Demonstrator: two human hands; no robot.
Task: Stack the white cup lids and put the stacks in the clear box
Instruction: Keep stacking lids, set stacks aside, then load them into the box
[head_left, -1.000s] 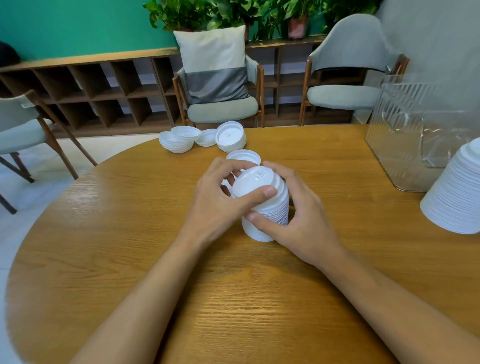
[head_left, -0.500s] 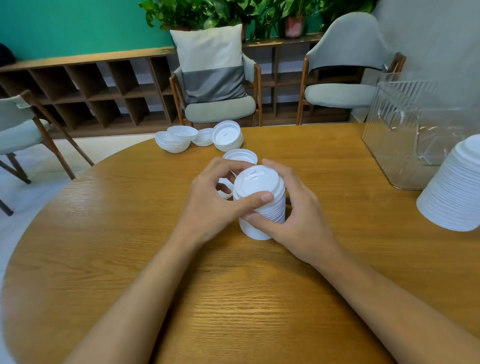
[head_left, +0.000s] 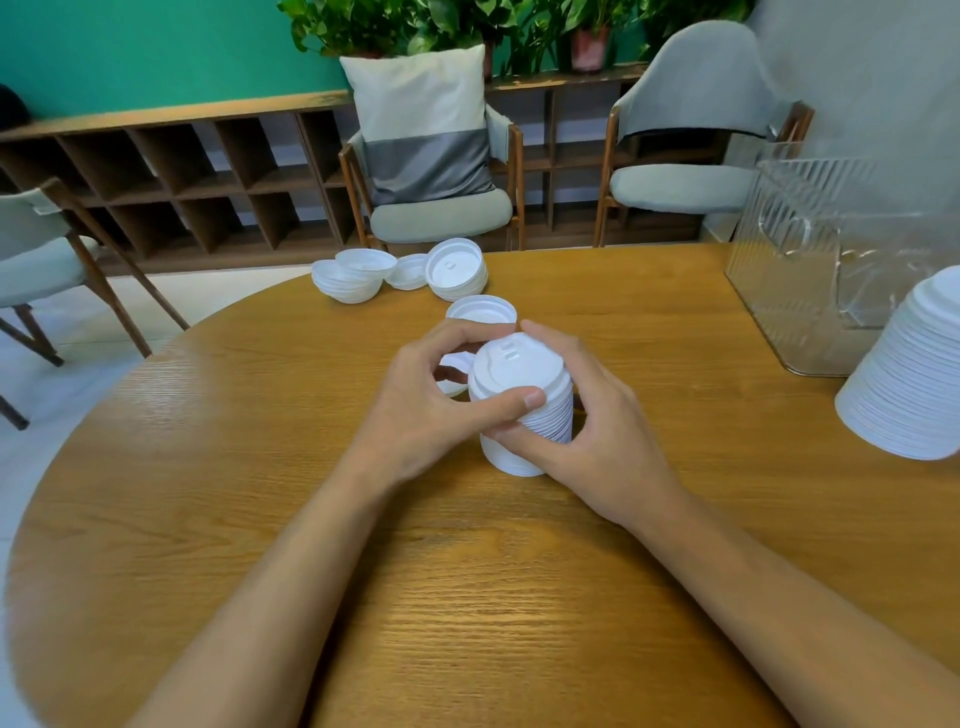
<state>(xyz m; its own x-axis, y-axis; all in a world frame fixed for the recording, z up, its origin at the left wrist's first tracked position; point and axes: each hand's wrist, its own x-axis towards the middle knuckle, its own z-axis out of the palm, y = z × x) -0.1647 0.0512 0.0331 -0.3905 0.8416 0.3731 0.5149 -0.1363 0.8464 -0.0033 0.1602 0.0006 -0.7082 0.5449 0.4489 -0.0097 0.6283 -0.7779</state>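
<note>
A tall stack of white cup lids (head_left: 519, 384) stands on the round wooden table (head_left: 467, 597) at its middle. My left hand (head_left: 421, 405) grips the stack from the left, thumb across its front. My right hand (head_left: 592, 426) wraps it from the right, fingers curled round the far side. Just behind the stack lies a small pile of lids (head_left: 480, 310). More loose lids (head_left: 353, 275) and a short stack (head_left: 457, 270) sit near the far edge. The clear box (head_left: 810, 270) stands at the right, and a big lid stack (head_left: 914, 374) sits in front of it.
Grey-cushioned chairs (head_left: 441, 208) stand beyond the table's far edge, another at the left (head_left: 36, 249). A low wooden shelf unit (head_left: 182, 171) runs along the green wall. The table's near half is bare wood.
Both hands keep hold of the central stack, which has straightened a little. The view has shifted slightly.
</note>
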